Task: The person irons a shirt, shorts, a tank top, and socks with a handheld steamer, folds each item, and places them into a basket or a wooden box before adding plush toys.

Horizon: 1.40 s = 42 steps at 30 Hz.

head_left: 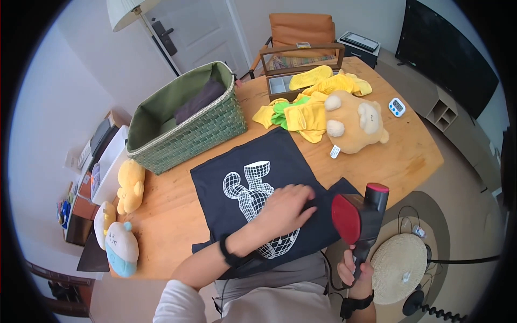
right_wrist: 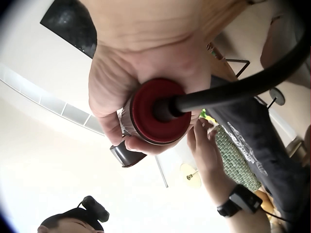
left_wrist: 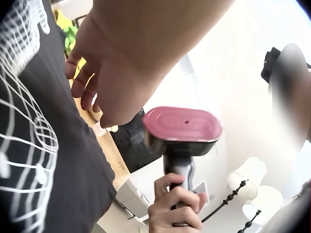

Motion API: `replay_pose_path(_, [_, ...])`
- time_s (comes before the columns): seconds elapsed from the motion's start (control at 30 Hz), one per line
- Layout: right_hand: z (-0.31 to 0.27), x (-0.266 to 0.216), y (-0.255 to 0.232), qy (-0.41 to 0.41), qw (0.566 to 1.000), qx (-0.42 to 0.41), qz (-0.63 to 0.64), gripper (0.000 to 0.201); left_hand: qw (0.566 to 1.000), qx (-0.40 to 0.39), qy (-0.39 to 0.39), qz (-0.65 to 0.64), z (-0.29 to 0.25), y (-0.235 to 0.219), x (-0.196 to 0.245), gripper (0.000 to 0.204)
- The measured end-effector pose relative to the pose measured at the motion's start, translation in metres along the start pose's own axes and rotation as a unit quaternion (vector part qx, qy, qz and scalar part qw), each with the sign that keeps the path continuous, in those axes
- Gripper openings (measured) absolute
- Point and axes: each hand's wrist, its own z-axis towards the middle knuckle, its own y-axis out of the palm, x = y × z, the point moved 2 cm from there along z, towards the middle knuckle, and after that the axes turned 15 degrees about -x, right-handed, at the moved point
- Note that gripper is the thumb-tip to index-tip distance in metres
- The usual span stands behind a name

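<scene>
A black T-shirt [head_left: 215, 183] with a white wireframe figure printed on it lies spread on the wooden table. My left hand [head_left: 285, 210] rests over the print with its fingers extended toward the right and loosely bent, the fingertips right at the cloth in the left wrist view. My right hand [head_left: 355, 272] grips the handle of a handheld garment steamer [head_left: 371, 212], held upright beyond the table's near right edge. Its pinkish-red plate [left_wrist: 182, 124] faces toward the shirt side. From the handle's red base cap [right_wrist: 160, 109] runs a black cord.
A green woven basket [head_left: 194, 134] with dark cloth inside stands at the back left. Yellow clothing [head_left: 307, 118], a tan plush toy [head_left: 355, 121] and an opened wooden box [head_left: 277, 86] sit behind the shirt. A white timer [head_left: 397, 107] is far right. Small plush toys [head_left: 130, 185] line the left edge.
</scene>
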Motion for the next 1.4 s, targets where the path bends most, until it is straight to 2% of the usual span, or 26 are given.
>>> replay_pose_path(0.03, [-0.004, 0.001, 0.003, -0.004, 1.000, 0.003, 0.003, 0.054, 1.000, -0.011, -0.020, 0.016, -0.023, -0.006, -0.005, 0.027])
replay_pose_path(0.1, [-0.013, 0.004, 0.008, 0.024, 0.993, 0.098, -0.053, 0.055, 0.997, -0.010, -0.067, 0.031, -0.072, -0.020, -0.014, 0.031])
replay_pose_path(0.13, [-0.012, 0.004, 0.012, 0.023, 0.993, 0.104, -0.048, 0.055, 0.993, 0.013, -0.113, 0.043, -0.098, -0.018, -0.022, 0.036])
replay_pose_path(0.17, [-0.004, 0.002, 0.015, 0.052, 0.986, 0.112, -0.115, 0.055, 0.985, 0.037, -0.159, 0.056, -0.122, -0.014, -0.027, 0.041])
replay_pose_path(0.2, [0.004, 0.001, 0.019, 0.083, 0.972, 0.121, -0.181, 0.054, 0.985, 0.030, -0.162, 0.053, -0.144, -0.008, -0.028, 0.041])
replay_pose_path(0.23, [0.013, -0.002, 0.023, 0.086, 0.972, 0.127, -0.178, 0.054, 0.972, 0.047, -0.220, 0.061, -0.165, -0.001, -0.029, 0.045])
replay_pose_path(0.27, [0.023, -0.005, 0.026, 0.145, 0.938, 0.135, -0.285, 0.054, 0.956, 0.066, -0.278, 0.069, -0.182, 0.005, -0.029, 0.049])
replay_pose_path(0.3, [0.035, -0.008, 0.032, 0.203, 0.888, 0.140, -0.388, 0.053, 0.956, 0.065, -0.280, 0.063, -0.196, 0.011, -0.028, 0.049])
replay_pose_path(0.33, [0.047, -0.009, 0.041, 0.248, 0.863, 0.161, -0.410, 0.049, 0.952, 0.062, -0.289, 0.072, -0.207, 0.016, -0.027, 0.052])
replay_pose_path(0.37, [0.056, -0.008, 0.042, 0.256, 0.859, 0.163, -0.413, 0.049, 0.949, 0.061, -0.299, 0.081, -0.215, 0.019, -0.027, 0.055])
replay_pose_path(0.43, [0.068, -0.004, 0.044, 0.330, 0.773, 0.156, -0.520, 0.047, 0.948, 0.064, -0.307, 0.059, -0.225, 0.020, -0.030, 0.055])
replay_pose_path(0.47, [0.070, -0.002, 0.044, 0.339, 0.767, 0.155, -0.522, 0.047, 0.950, 0.066, -0.298, 0.065, -0.227, 0.020, -0.032, 0.054])
replay_pose_path(0.57, [0.081, 0.001, 0.043, 0.359, 0.674, 0.106, -0.637, 0.047, 0.950, 0.086, -0.289, 0.080, -0.228, 0.025, -0.038, 0.050])
replay_pose_path(0.7, [0.093, 0.016, 0.050, 0.400, 0.652, 0.125, -0.632, 0.047, 0.949, 0.131, -0.276, 0.079, -0.233, 0.032, -0.044, 0.040])
replay_pose_path(0.8, [0.109, 0.030, 0.051, 0.382, 0.624, 0.087, -0.676, 0.048, 0.950, 0.142, -0.272, 0.062, -0.232, 0.032, -0.046, 0.038])
replay_pose_path(0.87, [0.124, 0.039, 0.050, 0.419, 0.631, 0.120, -0.642, 0.046, 0.951, 0.141, -0.269, 0.057, -0.234, 0.029, -0.047, 0.038])
replay_pose_path(0.97, [0.154, 0.051, 0.044, 0.411, 0.623, 0.102, -0.658, 0.043, 0.953, 0.139, -0.265, 0.053, -0.236, 0.029, -0.050, 0.039])
replay_pose_path(1.0, [0.169, 0.057, 0.049, 0.447, 0.628, 0.146, -0.620, 0.042, 0.954, 0.137, -0.261, 0.049, -0.237, 0.029, -0.051, 0.038])
replay_pose_path(1.17, [0.220, 0.076, 0.032, 0.456, 0.614, 0.127, -0.631, 0.041, 0.959, 0.141, -0.247, 0.021, -0.243, 0.029, -0.053, 0.038])
replay_pose_path(1.33, [0.248, 0.094, 0.029, 0.469, 0.601, 0.106, -0.638, 0.039, 0.947, 0.180, -0.266, -0.001, -0.252, 0.029, -0.056, 0.041])
replay_pose_path(1.4, [0.249, 0.095, 0.030, 0.474, 0.593, 0.106, -0.643, 0.039, 0.938, 0.165, -0.304, -0.004, -0.258, 0.026, -0.060, 0.050])
